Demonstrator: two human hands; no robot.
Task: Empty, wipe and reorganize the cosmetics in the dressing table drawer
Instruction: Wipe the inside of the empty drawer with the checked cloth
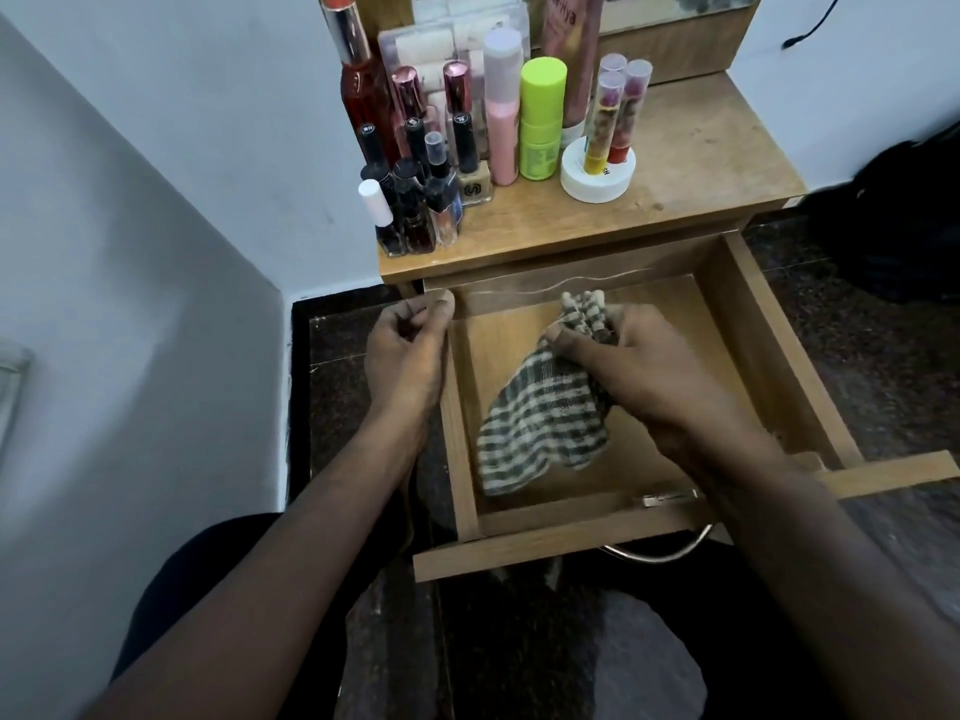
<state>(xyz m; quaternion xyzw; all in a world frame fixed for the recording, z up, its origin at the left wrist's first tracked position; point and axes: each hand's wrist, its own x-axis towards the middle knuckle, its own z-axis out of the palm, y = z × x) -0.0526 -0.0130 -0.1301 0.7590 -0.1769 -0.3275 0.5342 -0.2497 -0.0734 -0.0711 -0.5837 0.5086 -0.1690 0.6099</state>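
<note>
- The drawer (769, 356) is pulled out of the dressing table (701, 163) toward the viewer; only a cloth is seen inside it, the parts under the hands being hidden.
- A green-and-white checked cloth (540, 423) is gathered in the right hand (639, 356), whose fingers are closed around its bunched upper end; the loose lower part hangs down over the drawer floor.
- The left hand (410, 350) is set at the 9 o'clock wall of the drawer, near its 11 o'clock corner, with the fingers curled inward; whether the wall is gripped cannot be told.
- The cosmetics are grouped on the table top, at 12 o'clock from the drawer: dark nail-polish bottles (410, 210) at the 10 o'clock edge, a pink bottle (503, 111) and a lime-green container (542, 116) just beside each other, and clear tubes (610, 116) standing upright in a white tape roll (597, 181).
- A metal handle (670, 550) is visible under the drawer front at 6 o'clock.
</note>
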